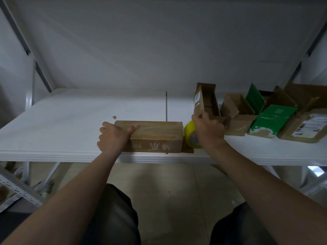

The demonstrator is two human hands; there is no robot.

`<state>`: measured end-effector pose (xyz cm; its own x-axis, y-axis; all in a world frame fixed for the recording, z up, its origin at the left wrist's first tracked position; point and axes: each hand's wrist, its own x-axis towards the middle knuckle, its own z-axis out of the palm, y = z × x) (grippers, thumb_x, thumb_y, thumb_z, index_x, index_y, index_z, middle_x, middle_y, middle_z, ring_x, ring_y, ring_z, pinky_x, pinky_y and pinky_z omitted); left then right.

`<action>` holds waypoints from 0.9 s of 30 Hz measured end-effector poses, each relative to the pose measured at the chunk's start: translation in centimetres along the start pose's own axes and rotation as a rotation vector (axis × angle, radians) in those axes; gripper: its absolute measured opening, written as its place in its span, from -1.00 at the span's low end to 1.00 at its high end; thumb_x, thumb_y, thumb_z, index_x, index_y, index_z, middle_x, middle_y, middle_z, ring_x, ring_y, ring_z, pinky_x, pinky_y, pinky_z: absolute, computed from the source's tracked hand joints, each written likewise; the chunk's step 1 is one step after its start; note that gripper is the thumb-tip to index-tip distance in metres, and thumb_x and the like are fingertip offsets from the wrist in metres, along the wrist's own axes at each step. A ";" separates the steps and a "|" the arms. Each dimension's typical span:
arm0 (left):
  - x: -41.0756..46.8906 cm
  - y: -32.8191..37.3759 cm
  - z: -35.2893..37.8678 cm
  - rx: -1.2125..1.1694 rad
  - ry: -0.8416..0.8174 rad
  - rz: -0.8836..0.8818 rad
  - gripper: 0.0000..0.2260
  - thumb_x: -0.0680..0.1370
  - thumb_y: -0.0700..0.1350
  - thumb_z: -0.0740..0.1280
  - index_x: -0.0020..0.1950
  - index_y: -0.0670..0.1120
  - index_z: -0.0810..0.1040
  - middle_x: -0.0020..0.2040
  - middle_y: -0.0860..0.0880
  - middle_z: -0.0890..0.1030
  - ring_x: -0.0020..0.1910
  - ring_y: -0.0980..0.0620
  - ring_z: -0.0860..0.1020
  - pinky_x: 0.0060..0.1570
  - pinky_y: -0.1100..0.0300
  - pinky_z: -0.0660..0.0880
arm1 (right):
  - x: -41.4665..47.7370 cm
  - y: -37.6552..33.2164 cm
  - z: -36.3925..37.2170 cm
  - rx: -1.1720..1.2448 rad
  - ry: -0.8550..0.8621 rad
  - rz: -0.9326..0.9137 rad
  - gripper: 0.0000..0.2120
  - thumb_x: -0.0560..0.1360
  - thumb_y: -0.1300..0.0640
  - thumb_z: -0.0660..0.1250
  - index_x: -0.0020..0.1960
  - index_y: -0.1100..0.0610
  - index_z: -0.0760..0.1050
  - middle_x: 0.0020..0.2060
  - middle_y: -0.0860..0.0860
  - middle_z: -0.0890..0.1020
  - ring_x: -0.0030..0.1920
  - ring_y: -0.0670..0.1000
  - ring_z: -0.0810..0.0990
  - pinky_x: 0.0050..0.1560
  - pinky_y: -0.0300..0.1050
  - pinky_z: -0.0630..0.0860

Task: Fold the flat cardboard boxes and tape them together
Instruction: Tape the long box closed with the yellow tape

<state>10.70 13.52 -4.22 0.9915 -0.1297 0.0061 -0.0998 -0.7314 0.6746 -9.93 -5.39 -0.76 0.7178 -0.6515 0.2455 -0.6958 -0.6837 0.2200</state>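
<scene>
A closed brown cardboard box [159,137] with printed characters lies at the front edge of the white shelf [70,124]. My left hand [113,137] grips its left end, thumb laid across the top. A yellow tape roll [191,137] stands just right of the box. My right hand [208,128] is above the roll with fingers curled, gripping the lower edge of an upright open brown box [205,99]. A flat flap sticks out from under the closed box beside the roll.
Further right stand another open brown box [235,112], a green and white box [272,119] and a labelled carton [307,126]. A dark seam [166,106] runs across the shelf. A small cardboard scrap [114,117] lies left. Shelf posts rise on both sides.
</scene>
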 end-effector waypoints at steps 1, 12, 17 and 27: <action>0.0 0.0 0.0 0.001 0.005 0.004 -0.06 0.29 0.46 0.46 0.35 -0.21 0.31 0.31 -0.21 0.46 0.28 -0.31 0.48 0.22 -0.18 0.43 | 0.2 -0.4 -0.1 -0.006 -0.020 -0.014 -0.48 0.58 0.01 0.40 0.47 0.02 0.31 0.31 0.16 0.48 0.12 0.27 0.61 -0.05 0.05 0.60; 0.4 0.0 0.1 0.001 0.014 0.025 -0.07 0.29 0.47 0.45 0.32 -0.22 0.31 0.29 -0.21 0.46 0.26 -0.32 0.48 0.20 -0.17 0.43 | 0.6 -0.7 -1.5 0.014 -0.062 -0.054 -0.42 0.53 0.03 0.45 0.45 0.06 0.27 0.32 0.14 0.49 0.14 0.29 0.58 -0.03 0.03 0.59; 0.5 0.6 0.4 0.006 0.037 0.017 -0.07 0.30 0.46 0.45 0.32 -0.23 0.31 0.29 -0.21 0.46 0.26 -0.32 0.47 0.21 -0.16 0.41 | 0.9 -0.2 -1.1 0.252 -0.095 -0.046 -0.32 0.51 0.19 0.45 0.52 -0.04 0.21 0.45 0.10 0.37 0.32 0.27 0.42 0.07 0.13 0.55; 1.2 1.0 0.9 -0.045 0.048 -0.055 -0.06 0.29 0.42 0.49 0.35 -0.24 0.30 0.33 -0.22 0.44 0.28 -0.33 0.46 0.24 -0.19 0.38 | 0.2 2.5 -0.8 0.812 0.048 0.182 -0.59 0.54 0.22 0.24 0.36 -0.01 0.48 0.35 -0.01 0.45 0.28 0.11 0.48 0.17 0.05 0.51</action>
<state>11.73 11.99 -4.20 0.9984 -0.0570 0.0022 -0.0419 -0.7053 0.7076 -11.50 -6.95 0.62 0.5809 -0.7728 0.2555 -0.5540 -0.6054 -0.5715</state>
